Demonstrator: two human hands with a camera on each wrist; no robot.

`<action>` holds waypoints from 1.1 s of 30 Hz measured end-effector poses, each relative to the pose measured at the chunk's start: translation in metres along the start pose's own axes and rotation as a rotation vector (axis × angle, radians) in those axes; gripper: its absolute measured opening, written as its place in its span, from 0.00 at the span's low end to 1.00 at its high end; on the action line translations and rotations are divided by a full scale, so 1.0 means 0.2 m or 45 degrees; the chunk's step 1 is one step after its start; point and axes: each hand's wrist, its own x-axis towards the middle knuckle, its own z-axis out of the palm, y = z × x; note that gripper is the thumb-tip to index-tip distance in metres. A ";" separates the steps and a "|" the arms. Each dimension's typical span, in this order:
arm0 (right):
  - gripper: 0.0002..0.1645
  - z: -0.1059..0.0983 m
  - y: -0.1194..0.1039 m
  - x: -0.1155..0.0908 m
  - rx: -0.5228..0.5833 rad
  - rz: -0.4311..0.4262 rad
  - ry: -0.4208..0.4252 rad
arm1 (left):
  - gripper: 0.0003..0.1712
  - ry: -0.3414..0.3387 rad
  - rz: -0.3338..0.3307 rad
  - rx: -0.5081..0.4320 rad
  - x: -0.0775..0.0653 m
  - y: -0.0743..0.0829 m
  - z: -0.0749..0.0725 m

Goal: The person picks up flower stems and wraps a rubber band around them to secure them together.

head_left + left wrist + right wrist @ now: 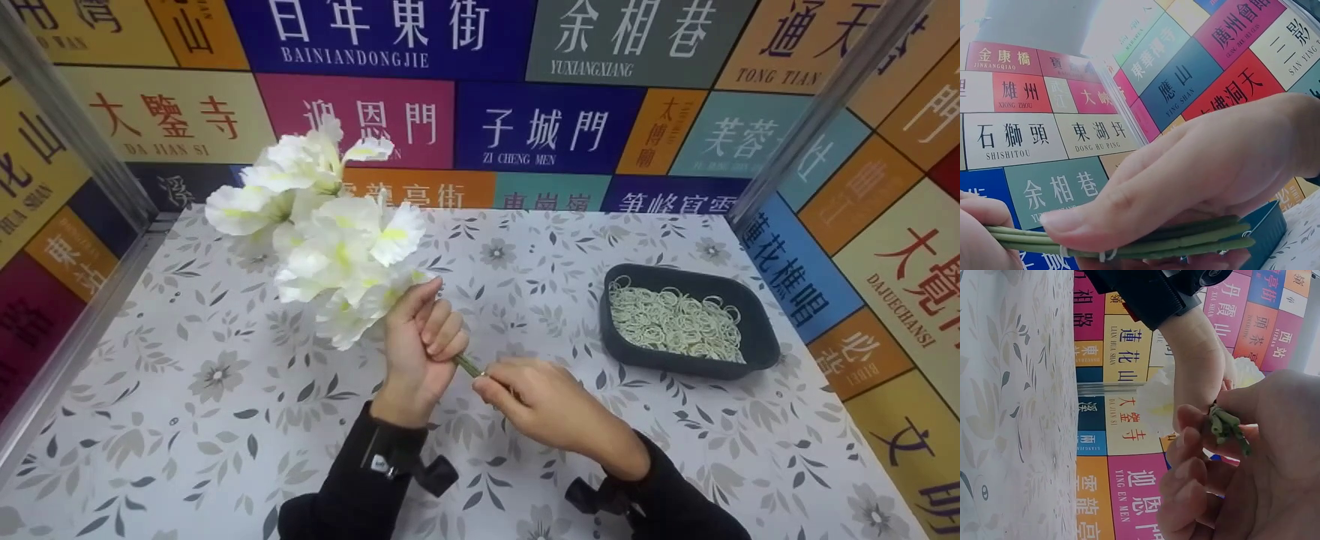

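Note:
My left hand [424, 349] grips a bunch of white artificial flowers [341, 232] by the stems, and the blooms spread out to the upper left. Lower on the green stems [469, 366], my right hand [551, 405] pinches the bundle between thumb and fingers. In the left wrist view, a pale rubber band [1107, 255] loops around the stems under the right thumb. The cut stem ends [1223, 427] poke out of the right hand's grasp in the right wrist view.
A dark plastic tub [611, 352] heaped with pale rubber bands [675, 322] stands to the right on the flower-patterned tabletop [217, 405]. Printed sign panels [547, 127] wall in the back and sides, with metal posts [825, 97] at the corners.

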 end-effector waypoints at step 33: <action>0.11 -0.01 -0.04 0.00 0.181 0.171 0.193 | 0.27 -0.159 0.042 1.065 -0.01 0.03 0.06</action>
